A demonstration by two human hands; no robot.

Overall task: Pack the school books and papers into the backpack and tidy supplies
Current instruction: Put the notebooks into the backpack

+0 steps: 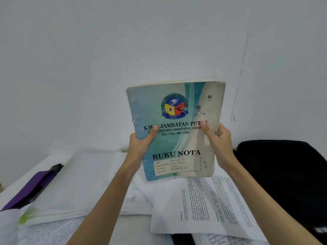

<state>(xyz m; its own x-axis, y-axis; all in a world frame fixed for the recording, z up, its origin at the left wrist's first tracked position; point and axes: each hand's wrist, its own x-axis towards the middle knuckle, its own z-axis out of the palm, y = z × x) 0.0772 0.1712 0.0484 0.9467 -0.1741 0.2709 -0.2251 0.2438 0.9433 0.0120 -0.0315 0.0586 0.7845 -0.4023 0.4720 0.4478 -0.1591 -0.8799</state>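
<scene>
- Notebook, worn teal-and-white soft cover (174, 131), upright at frame centre, above the paper-strewn surface (134, 225).
- Left hand (139, 147) and right hand (220, 144) grip its side edges, thumbs in front.
- Keep it flat, slide it spine-first into the black backpack (283, 174) at right.

Study corner, home or dorm: white desk (123, 227) against bare wall (106, 50); printed papers (203, 206) at 5 o'clock, black backpack (283, 174) at 3 o'clock.
</scene>
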